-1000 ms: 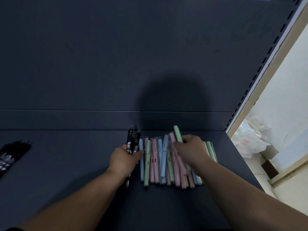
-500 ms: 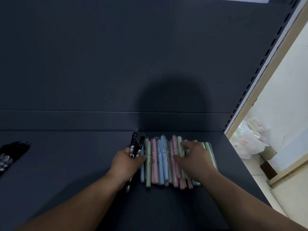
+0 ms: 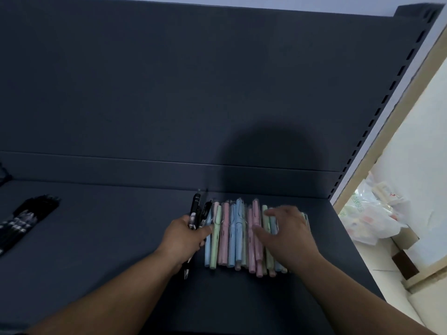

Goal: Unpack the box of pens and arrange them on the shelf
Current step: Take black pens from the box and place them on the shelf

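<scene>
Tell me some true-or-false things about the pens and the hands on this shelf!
1. The left hand holds black pens. True.
2. The pastel pens stand upright in a cup. False: they lie flat, side by side, on the dark shelf.
3. The right hand is over the right part of the pastel row. True.
4. The pastel pens are all pink. False: there are pink, blue and green ones.
5. Another dark bundle of pens lies far left on the shelf. True.
</scene>
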Motion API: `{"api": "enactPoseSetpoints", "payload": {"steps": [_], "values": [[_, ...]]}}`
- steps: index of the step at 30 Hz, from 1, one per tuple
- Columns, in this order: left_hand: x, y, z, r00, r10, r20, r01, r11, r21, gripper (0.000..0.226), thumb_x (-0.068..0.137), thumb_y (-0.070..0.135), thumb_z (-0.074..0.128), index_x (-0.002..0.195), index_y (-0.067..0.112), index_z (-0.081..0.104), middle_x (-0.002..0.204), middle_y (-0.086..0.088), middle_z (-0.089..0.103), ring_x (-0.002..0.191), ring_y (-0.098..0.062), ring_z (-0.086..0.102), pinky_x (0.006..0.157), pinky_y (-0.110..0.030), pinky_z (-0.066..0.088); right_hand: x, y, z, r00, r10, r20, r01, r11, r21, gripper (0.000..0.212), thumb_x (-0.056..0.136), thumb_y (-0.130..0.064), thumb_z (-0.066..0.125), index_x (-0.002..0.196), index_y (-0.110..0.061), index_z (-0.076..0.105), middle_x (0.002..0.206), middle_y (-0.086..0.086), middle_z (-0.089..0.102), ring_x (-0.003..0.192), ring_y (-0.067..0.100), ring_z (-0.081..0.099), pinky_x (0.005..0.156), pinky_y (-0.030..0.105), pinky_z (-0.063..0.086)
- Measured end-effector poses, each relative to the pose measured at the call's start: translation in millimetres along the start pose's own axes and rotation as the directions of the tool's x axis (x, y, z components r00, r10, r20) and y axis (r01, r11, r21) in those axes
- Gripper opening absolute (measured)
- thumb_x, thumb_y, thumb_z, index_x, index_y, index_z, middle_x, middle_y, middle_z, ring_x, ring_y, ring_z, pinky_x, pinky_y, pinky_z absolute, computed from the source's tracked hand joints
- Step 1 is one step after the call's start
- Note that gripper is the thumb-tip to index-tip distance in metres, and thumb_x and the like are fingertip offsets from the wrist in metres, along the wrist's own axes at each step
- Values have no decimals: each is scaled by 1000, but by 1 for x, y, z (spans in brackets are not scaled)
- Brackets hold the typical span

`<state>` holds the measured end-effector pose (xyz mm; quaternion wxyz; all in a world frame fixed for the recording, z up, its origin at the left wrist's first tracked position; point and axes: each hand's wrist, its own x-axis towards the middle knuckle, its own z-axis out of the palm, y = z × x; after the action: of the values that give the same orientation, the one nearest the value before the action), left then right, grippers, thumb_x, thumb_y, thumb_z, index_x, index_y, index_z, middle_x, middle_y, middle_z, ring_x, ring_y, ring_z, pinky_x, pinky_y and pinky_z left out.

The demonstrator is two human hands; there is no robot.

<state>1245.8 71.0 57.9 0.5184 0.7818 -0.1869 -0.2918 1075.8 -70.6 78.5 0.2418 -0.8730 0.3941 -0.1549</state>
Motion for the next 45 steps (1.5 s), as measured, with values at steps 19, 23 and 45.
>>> {"api": "enactPoseSetpoints", "payload": {"steps": [19,23,45], "values": [[-63,-7,-103,996,-40,-79,27,986,-162,20,98,27,49,95,10,58,74,0,60,52,-8,54,49,-22,42,22,-149,66,796,-92,598,-465,540,702,13,96,-23,54,93,-13,62,70,0,70,62,13,64,56,24,50],[-51,-25,-167,986,-71,-152,46,986,-159,18,99,21,48,100,7,58,72,-1,56,46,-8,45,42,-20,35,25,-191,99,798,-61,600,-476,547,689,15,98,-23,49,91,-13,59,67,3,68,57,14,62,53,26,50],[66,-102,-405,1000,26,-13,-22,961,275,65,85,1,57,144,17,37,131,-2,54,114,-16,55,99,-28,46,29,-370,262,894,131,429,-365,768,526,34,87,-17,69,116,-17,51,90,3,67,65,13,66,54,23,53]]}}
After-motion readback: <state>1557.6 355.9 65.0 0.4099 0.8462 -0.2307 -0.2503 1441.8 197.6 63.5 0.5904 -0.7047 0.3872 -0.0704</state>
